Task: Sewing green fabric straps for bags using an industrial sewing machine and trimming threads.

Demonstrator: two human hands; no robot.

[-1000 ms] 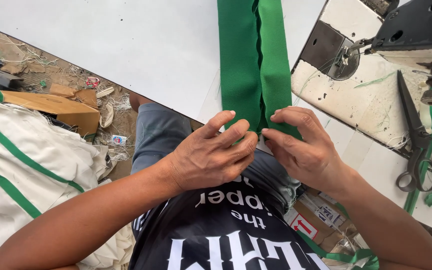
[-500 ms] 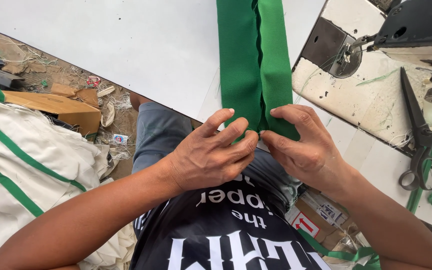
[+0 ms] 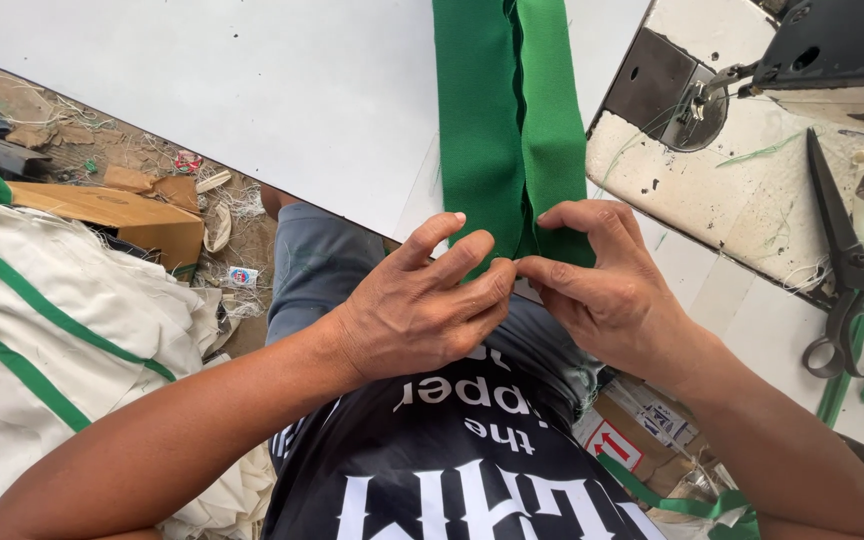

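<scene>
Both hands, the left hand (image 3: 422, 315) and right hand (image 3: 602, 285), pinch the near end of the green fabric strip (image 3: 507, 130) at the near edge of the white desk (image 3: 252, 100), where a loosened grip could let the two aligned folded edges slide apart.

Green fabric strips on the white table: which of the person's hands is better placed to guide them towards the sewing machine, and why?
Right, probably. The right hand pinches the two green fabric strips at their near end, on the side where the sewing machine stands. The left hand grips the same end but lies farther from the machine.
</scene>
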